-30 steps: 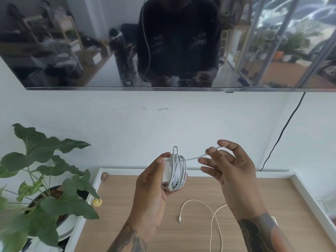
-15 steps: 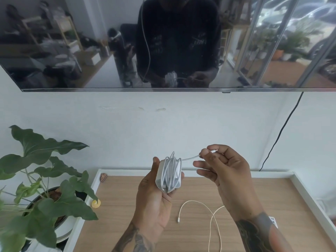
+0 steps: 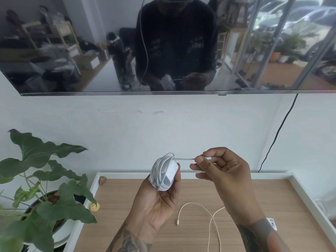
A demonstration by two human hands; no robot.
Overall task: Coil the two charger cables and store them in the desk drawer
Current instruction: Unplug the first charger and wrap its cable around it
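Head view is showing the left hand (image 3: 156,202) cupping a white square charger brick wrapped in loops of thin white cable (image 3: 164,173), its fingers curling closed around the bundle from below and behind. Just to the right of that bundle, the right hand (image 3: 223,171) is pinching the last short free end of the same cable, with the small white connector (image 3: 209,158) sitting between thumb and forefinger while the other fingers are hanging loosely bent. The stretch between the two hands is running nearly straight and taut.

Judging from this, the first cable is looking almost fully coiled: only that short tail is waiting to be tucked or wound in. The second thin white cable (image 3: 200,213) is lying loose on the light wooden desk surface (image 3: 283,211) below and between the wrists, uncoiled, its plug end resting below the left hand and its far end running out of the bottom edge. No drawer is showing, so both cables are, by my reading, yet to be stored. Roughly a third of the job is appearing done.
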